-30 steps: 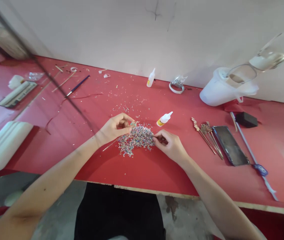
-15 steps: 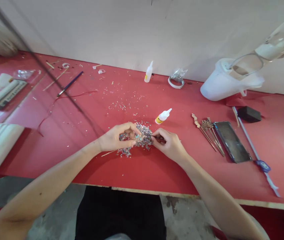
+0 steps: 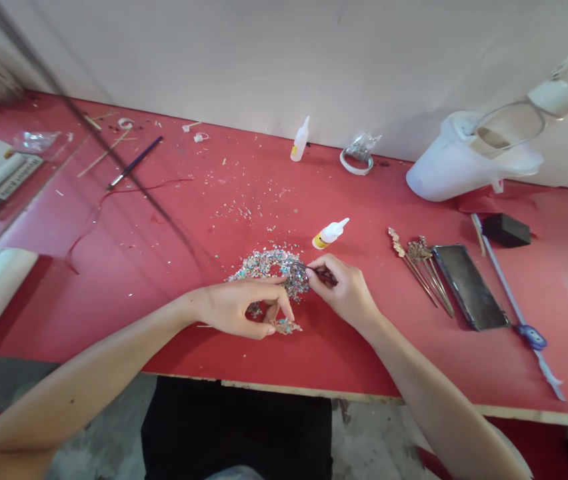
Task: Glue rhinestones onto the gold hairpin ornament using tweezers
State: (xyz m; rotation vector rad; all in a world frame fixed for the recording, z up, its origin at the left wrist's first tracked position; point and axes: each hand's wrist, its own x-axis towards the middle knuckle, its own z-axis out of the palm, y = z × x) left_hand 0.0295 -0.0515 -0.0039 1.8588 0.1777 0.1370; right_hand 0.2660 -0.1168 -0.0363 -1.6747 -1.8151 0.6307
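Observation:
In the head view, my left hand (image 3: 244, 308) is closed, with thumb and fingers pinching a hairpin (image 3: 287, 326). Its ornate gold-toned head carries turquoise bits and shows beyond my fingertips; a thin stem sticks out left of the hand. My right hand (image 3: 341, 283) grips dark tweezers (image 3: 320, 273), whose tips point left into a pile of small shiny shell-like chips (image 3: 269, 261). The left hand covers the lower part of this pile. Just above my right hand, a small white glue bottle (image 3: 331, 233) with a yellow label stands on the red table (image 3: 364, 353).
Right of my hands lie more hairpins (image 3: 419, 257), a dark phone (image 3: 471, 287), a black block (image 3: 505, 230) and a long strip (image 3: 507, 293). Behind stand another glue bottle (image 3: 300, 140), a tape roll (image 3: 357, 162) and a white jug (image 3: 439, 163). A paintbrush (image 3: 134, 163) lies left.
My left hand has lowered the hairpin toward the table's front edge, away from the tweezers. The tweezers stay near the pile, their tips now among the chips. The view has shifted slightly.

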